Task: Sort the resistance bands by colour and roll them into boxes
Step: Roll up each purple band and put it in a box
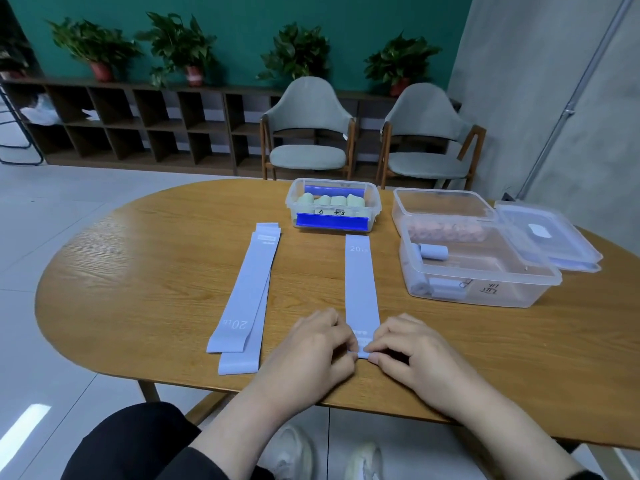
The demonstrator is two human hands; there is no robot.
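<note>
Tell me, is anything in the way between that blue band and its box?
Nothing visible is. The blue band lies flat on bare table, and the open clear box holding rolled blue bands sits just right of it.

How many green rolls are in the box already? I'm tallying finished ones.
4 green rolls show, side by side in a row in the far box with blue clips, left to right across it. More could lie hidden beneath or behind them.

Oval wooden bench (145, 271). Flat lavender 20 LB band (360, 282), near end pinched by left hand (317, 344) and right hand (407, 348). Two overlapping lavender bands (246, 292) to its left. Blue-clipped box (333, 205) of green rolls (330, 200); clear box (478, 268) holding lavender rolls (433, 251).
</note>
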